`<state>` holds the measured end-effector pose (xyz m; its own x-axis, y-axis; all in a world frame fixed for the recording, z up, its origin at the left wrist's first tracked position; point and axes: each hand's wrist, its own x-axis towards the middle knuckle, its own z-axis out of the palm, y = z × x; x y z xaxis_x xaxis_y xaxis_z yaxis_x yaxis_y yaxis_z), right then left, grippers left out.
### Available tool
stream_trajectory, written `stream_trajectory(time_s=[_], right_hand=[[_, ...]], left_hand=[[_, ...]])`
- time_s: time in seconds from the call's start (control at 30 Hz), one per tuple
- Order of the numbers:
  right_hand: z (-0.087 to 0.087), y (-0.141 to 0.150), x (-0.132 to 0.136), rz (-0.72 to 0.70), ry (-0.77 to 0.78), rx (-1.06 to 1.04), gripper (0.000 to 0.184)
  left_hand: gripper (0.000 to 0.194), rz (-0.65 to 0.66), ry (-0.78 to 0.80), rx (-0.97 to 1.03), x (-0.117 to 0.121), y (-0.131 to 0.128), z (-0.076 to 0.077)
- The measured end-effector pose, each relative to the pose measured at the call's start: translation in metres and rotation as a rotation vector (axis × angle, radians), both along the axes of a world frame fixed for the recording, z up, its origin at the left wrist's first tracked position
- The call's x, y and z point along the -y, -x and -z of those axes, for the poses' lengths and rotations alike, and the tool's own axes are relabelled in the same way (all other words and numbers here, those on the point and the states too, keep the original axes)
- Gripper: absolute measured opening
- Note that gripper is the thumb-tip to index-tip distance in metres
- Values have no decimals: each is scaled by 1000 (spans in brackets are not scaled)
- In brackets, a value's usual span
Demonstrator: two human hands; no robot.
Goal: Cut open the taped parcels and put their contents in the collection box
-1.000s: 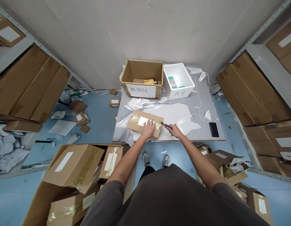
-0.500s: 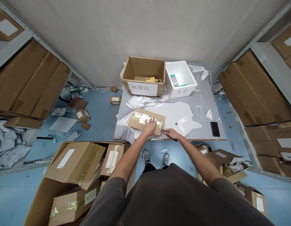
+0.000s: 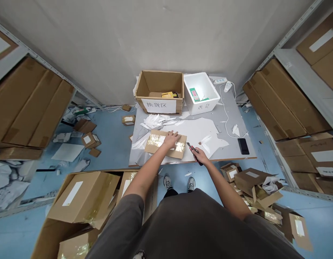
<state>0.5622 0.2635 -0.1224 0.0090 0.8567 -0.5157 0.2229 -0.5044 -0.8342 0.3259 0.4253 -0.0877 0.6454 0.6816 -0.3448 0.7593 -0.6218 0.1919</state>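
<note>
A flat cardboard box [image 3: 155,141], sealed with shiny clear tape, lies on the table near its front edge. My left hand [image 3: 171,139] rests on top of the box, palm down with the fingers stretched out. Just right of the box, my right hand [image 3: 201,156] is wrapped round a red and black utility knife [image 3: 192,148]. The knife's tip points up and left, close to the box's right end but apart from it. Part of a white label on the box is hidden under my left hand and forearm.
Behind the box stand an open carton [image 3: 159,106] and a white foam box [image 3: 201,107] with small items inside. Torn white paper [image 3: 158,120], a phone [image 3: 243,146] and a power strip [image 3: 219,81] lie on the table [image 3: 232,111]. A large carton of parcels [image 3: 82,194] stands left.
My right hand has drawn the knife away from the box's right end and turned it more upright. My left hand stays on the box. The view has shifted slightly.
</note>
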Motion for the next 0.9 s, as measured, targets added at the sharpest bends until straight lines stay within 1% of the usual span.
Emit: stream_trajectory(time_s=[0.03,0.1,0.17,0.27,0.4,0.53,0.6,0.67,0.7,0.8,0.9], right_hand=[[0,3,1,-3,-10,30,44],[0,4,4,-33,-45,144,40],[0,1,5,-86,-91,293,38],[-3,-6,3,-174,-117,473,40],[-8,-15,0,-250,-131,549,40],[-11,-24,2,-245,-150,569,40],[-12,-28,4,-237,-159,591,40],[-13,-30,5,-243,-179,623,40],[-13,-31,4,-251,-192,638,40],[-14,-29,-2,-293,-237,657,39],[-14,-26,-12,-360,-274,678,37]], left_hand=[[98,21,9,-20,-2,-6,1],[97,40,15,-40,-3,-14,5],[93,51,-9,-38,-2,-16,10],[97,75,-38,-47,-3,-16,19],[106,65,9,-53,-9,-24,29],[91,59,-45,-45,-11,-32,36],[89,71,-67,-32,-13,-29,39],[88,93,-46,-6,-16,-22,44],[84,105,-32,20,-17,-17,47],[66,148,-42,135,-17,-2,56],[53,162,-97,224,-8,9,67]])
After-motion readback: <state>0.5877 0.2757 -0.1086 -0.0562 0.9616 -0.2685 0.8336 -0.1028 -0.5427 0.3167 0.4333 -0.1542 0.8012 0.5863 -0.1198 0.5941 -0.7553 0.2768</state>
